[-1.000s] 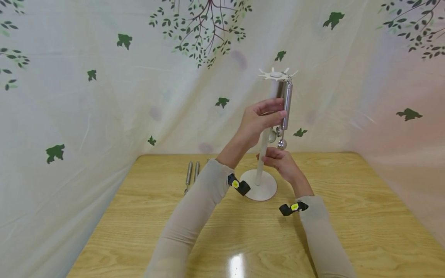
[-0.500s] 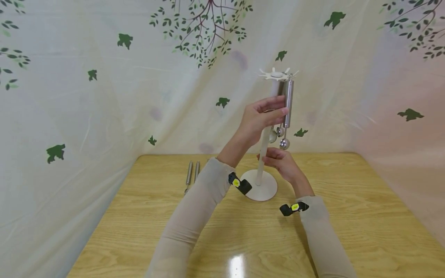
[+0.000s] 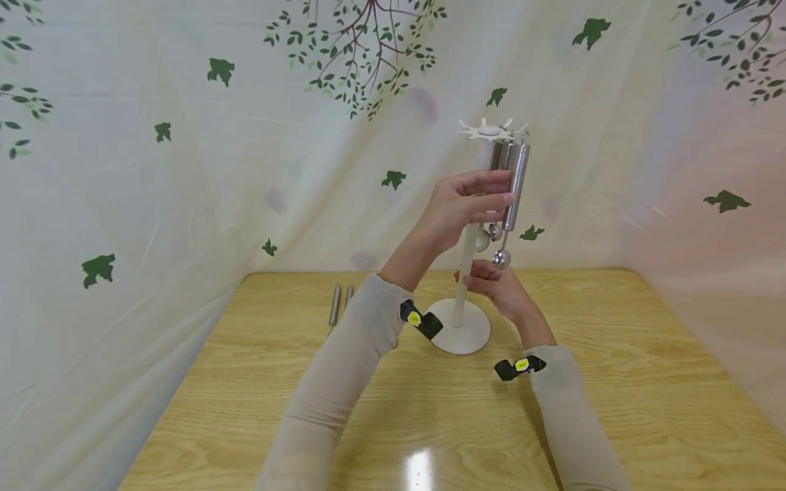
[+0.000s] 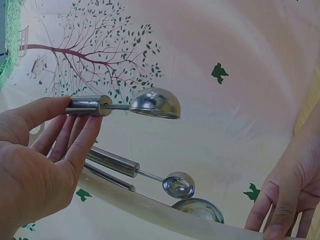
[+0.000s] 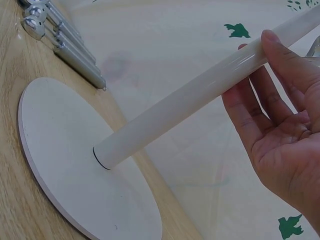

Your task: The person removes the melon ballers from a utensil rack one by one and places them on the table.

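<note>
My left hand (image 3: 469,201) pinches the steel handle of a measuring spoon (image 3: 519,184) between thumb and fingers. The spoon's top ring is at a hook of the white rack (image 3: 459,293), and the handle leans with its round bowl (image 4: 155,103) hanging lower. Other measuring spoons hang behind it, one with a small bowl (image 4: 179,185) and one with a larger bowl (image 4: 200,210). Lower down, my right hand (image 3: 500,290) holds the rack's white pole (image 5: 195,90) between thumb and fingers.
The rack's round base (image 5: 75,165) stands on the wooden table (image 3: 589,382). Several more steel spoons (image 5: 75,60) lie on the table left of the base, partly hidden by my left sleeve in the head view. A printed cloth (image 3: 319,177) hangs behind.
The held spoon's handle has swung from nearly upright to a lean, its top shifting right toward an outer hook tip. My right hand stays on the pole.
</note>
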`<state>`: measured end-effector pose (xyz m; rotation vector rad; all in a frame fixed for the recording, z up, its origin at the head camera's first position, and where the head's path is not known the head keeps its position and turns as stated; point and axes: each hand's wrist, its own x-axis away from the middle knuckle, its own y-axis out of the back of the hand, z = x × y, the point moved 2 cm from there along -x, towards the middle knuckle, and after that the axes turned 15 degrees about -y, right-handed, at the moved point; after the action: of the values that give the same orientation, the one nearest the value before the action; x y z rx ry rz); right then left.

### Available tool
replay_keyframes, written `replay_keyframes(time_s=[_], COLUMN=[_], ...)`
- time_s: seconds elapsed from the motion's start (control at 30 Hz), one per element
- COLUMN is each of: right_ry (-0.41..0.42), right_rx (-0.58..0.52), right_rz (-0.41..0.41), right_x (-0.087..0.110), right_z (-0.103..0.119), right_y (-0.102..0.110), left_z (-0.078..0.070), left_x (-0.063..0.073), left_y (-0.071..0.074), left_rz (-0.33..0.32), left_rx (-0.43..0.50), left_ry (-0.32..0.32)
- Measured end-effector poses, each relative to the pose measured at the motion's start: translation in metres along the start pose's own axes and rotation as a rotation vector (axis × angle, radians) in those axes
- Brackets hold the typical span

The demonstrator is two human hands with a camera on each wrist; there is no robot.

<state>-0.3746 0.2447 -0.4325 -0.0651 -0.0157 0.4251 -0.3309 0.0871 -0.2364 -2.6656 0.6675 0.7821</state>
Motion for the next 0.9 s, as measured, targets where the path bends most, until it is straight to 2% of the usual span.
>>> replay_keyframes(time_s=[0.33,0.6,0.77,0.9], right_ry=[-0.02,0.009,0.015,0.006], right_rx=[0.059,0.032,0.03,0.044], right_rz=[-0.045,-0.011,0.007,-0.016], right_x=[0.003,0.003,0.002,0.001], right_z=[0.001,-0.002,-0.002,-0.001], right_y=[-0.001,-0.001,-0.001,0.0], left_z=[0.004,0.011,0.014,0.015], left_x=[0.008,0.017,0.022,0.028], left_y=[0.011,0.026,0.039,0.05], left_rz=[0.063,0.054,0.042,0.032], left_rx=[-0.046,-0.056,-0.07,-0.086], left_ry=[0.056,0.136,0.154,0.163])
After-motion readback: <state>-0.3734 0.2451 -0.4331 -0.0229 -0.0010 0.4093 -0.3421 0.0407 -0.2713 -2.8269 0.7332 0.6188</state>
